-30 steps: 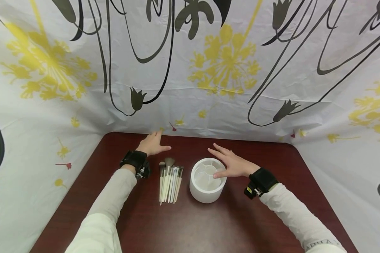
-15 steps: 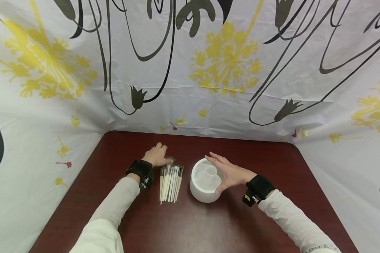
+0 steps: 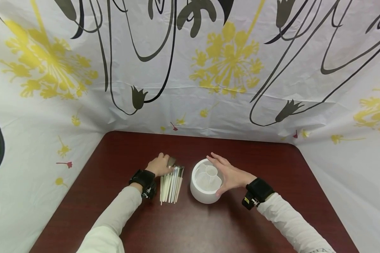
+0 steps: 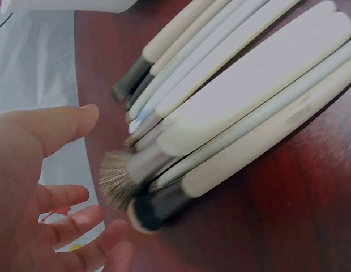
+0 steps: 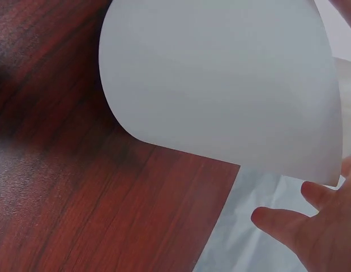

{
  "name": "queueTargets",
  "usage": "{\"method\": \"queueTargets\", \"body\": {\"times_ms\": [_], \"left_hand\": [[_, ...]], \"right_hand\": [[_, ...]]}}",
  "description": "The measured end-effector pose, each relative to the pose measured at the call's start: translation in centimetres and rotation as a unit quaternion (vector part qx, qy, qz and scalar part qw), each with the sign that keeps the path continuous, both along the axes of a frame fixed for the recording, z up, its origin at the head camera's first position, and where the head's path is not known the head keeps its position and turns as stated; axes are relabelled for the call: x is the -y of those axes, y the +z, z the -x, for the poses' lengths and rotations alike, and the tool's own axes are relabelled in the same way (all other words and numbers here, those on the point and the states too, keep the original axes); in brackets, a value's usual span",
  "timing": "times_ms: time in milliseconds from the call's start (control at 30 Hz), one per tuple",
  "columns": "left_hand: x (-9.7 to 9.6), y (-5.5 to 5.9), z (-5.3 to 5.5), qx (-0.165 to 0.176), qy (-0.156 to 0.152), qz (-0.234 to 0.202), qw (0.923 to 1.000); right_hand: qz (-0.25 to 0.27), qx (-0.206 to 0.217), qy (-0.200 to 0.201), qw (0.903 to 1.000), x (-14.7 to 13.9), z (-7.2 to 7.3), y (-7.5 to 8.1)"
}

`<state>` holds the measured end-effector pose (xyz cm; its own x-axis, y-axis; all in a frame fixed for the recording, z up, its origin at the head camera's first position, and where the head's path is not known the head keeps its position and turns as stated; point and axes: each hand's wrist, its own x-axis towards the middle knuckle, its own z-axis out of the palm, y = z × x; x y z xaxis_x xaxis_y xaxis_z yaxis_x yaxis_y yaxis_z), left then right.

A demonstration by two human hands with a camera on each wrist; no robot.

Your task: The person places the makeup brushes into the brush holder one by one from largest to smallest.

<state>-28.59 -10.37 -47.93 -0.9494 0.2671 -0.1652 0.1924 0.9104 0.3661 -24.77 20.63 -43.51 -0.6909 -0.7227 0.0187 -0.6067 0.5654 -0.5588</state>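
Note:
Several makeup brushes [image 3: 169,189] with pale handles lie side by side on the table, heads toward the far edge. My left hand [image 3: 159,166] is over the heads at the left of the row. In the left wrist view its thumb and fingers are spread around a fluffy brush head [image 4: 116,178] and a dense dark-tipped brush [image 4: 147,214], without pinching either. To the right stands a round white brush holder [image 3: 205,196], upright, divided inside into compartments. My right hand [image 3: 235,175] holds its right side, thumb at the near rim and fingers round the far rim.
The dark red-brown table [image 3: 190,228] ends at a far edge against a white curtain [image 3: 171,77] with yellow and grey plant prints. The same curtain flanks both sides. Each wrist wears a black camera band [image 3: 259,189].
My left hand has come down from beyond the brushes, toward me, onto their heads. My right hand has drawn its thumb from above the holder to its near rim. Brushes and holder stay put.

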Motion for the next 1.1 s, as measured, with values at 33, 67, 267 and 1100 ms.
{"method": "queueTargets", "body": {"times_ms": [33, 67, 267, 1100], "left_hand": [[-0.1, -0.2, -0.1, 0.0, 0.002, -0.006, 1.0], [-0.1, -0.4, -0.3, 0.002, 0.002, -0.009, 1.0], [-0.3, -1.2, -0.7, 0.012, 0.008, 0.002, 0.9999], [-1.6, -1.6, -0.5, 0.018, 0.083, -0.021, 0.9962]], "right_hand": [[0.002, -0.001, 0.002, 1.0, 0.0, 0.1, 0.0], [0.002, -0.003, 0.004, 1.0, 0.0, 0.1, -0.2], [0.002, 0.007, 0.012, 0.9999, 0.1, 0.4, -0.5], [0.005, -0.007, -0.016, 0.9998, 0.2, 0.5, -1.0]]}}
